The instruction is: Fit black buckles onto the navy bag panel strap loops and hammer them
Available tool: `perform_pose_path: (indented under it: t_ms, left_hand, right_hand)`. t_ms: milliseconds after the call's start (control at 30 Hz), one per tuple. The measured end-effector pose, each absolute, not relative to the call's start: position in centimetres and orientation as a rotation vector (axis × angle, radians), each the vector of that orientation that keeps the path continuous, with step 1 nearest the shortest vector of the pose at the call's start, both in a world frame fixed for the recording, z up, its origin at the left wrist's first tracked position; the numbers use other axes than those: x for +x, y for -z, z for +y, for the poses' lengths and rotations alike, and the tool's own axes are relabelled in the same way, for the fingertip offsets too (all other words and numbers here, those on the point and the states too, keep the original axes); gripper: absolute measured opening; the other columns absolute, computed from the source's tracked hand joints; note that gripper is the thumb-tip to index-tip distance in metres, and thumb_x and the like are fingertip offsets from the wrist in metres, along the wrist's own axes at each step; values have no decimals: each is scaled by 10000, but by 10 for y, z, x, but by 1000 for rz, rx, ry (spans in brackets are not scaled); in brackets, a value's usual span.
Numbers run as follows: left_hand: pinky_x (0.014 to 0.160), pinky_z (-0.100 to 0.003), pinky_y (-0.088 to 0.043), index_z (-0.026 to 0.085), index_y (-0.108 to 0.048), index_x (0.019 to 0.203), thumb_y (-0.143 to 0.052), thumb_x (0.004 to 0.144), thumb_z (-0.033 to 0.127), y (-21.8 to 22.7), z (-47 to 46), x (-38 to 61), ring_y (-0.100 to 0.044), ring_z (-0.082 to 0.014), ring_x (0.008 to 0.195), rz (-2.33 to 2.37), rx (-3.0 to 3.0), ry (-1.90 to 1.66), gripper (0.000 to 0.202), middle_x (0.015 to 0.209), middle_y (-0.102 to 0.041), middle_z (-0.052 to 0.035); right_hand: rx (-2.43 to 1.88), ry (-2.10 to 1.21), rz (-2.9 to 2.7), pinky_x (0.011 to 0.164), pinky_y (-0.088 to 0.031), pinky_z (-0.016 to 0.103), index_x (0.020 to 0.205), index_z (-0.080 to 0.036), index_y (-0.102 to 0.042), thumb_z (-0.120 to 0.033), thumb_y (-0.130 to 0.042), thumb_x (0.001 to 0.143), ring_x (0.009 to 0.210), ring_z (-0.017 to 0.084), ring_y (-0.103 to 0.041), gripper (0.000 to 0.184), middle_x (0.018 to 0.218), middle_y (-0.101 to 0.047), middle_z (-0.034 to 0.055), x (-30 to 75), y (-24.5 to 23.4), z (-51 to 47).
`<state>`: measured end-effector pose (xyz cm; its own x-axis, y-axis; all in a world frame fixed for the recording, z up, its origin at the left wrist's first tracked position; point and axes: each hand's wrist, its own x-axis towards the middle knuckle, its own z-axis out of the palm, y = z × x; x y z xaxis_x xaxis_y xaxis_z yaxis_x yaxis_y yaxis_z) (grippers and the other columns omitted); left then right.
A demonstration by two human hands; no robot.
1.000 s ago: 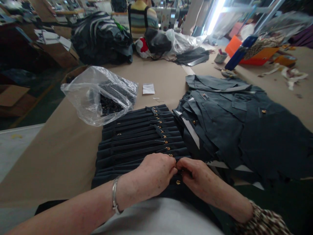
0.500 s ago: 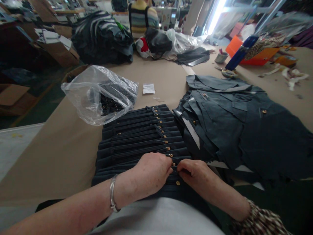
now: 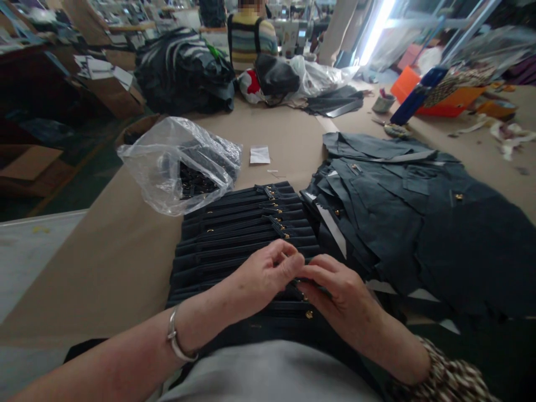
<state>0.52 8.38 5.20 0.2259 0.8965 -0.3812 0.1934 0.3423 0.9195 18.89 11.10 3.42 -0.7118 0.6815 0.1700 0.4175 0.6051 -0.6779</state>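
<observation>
A stack of dark navy zipper strips [image 3: 234, 234] with small brass pulls lies in front of me on the brown table [image 3: 109, 257]. My left hand [image 3: 268, 273], with a silver bracelet on the wrist, is raised a little above the stack, its fingers curled in a pinch on one zipper strip. My right hand [image 3: 335, 290] meets it fingertip to fingertip and grips the same strip near its pull. To the right lies a pile of dark cut garment pieces [image 3: 410, 223].
A clear plastic bag [image 3: 176, 167] holding more dark zippers sits at the left rear of the stack. A small white paper [image 3: 259, 154] lies behind it. A person in a striped top [image 3: 251, 39] sits at the far end among fabric heaps, bags and an orange bin [image 3: 444, 97].
Both hands have lifted from the nearest strips and moved slightly away from me, now holding a zipper strip off the stack. The view has shifted a little.
</observation>
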Motion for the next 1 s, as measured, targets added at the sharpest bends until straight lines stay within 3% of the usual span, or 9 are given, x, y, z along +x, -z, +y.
perform_pose_path:
  t_ms: [133,267,467,533,700,833,1000]
  left_hand:
    - [641,-255,-422,201,-515,1143,-394,833,691,-59,84,14,-538,-133,752,1091,674,-926,592,883,-564,-23]
    - [709,-277,-436,191,-554,1070,-466,813,677,-60,82,21,-557,-143,795,1101,525,-980,557,864,-579,-19]
    - [762,-295,-436,185,-575,1017,-507,824,622,-57,78,24,-568,-178,927,1043,589,-968,483,978,-621,-54]
    - [706,-276,-432,178,-580,991,-492,836,611,-56,78,24,-558,-161,870,1057,648,-950,468,957,-615,-52]
    - [573,-223,-379,170,-602,882,-531,856,501,-50,76,21,-498,-99,678,1175,910,-891,339,799,-593,-3]
    - [637,-229,-418,172,-599,789,-575,845,304,-48,74,19,-557,-103,671,1171,1069,-833,145,701,-622,15]
    - [597,-221,-399,176,-577,682,-506,862,232,-48,74,21,-524,-94,609,1279,1377,-686,201,650,-607,20]
  right_hand:
    - [-771,-697,-2421,768,-440,363,945,-201,-651,-283,-604,863,862,211,-529,125,932,-633,72,165,-43,106]
    - [-787,-758,-2383,802,-437,392,903,-194,-630,-203,-587,851,896,225,-528,68,966,-638,73,155,-37,102]
    - [-739,-913,-2235,857,-438,379,821,-208,-593,-77,-552,773,947,206,-558,145,904,-644,41,159,-30,103]
    - [-737,-1025,-2169,817,-462,346,781,-201,-582,-82,-537,782,883,183,-582,128,857,-646,35,162,-31,106]
    - [-1041,-1452,-1786,523,-457,214,752,-196,-533,-189,-584,781,551,101,-559,58,624,-601,-31,171,-38,114]
    - [-1077,-1885,-1473,524,-490,212,745,-194,-488,-281,-650,747,542,104,-602,184,606,-607,-40,177,-38,112]
    - [-1062,-2090,-1280,566,-511,235,788,-193,-477,-366,-691,739,551,109,-621,280,651,-628,-29,191,-32,101]
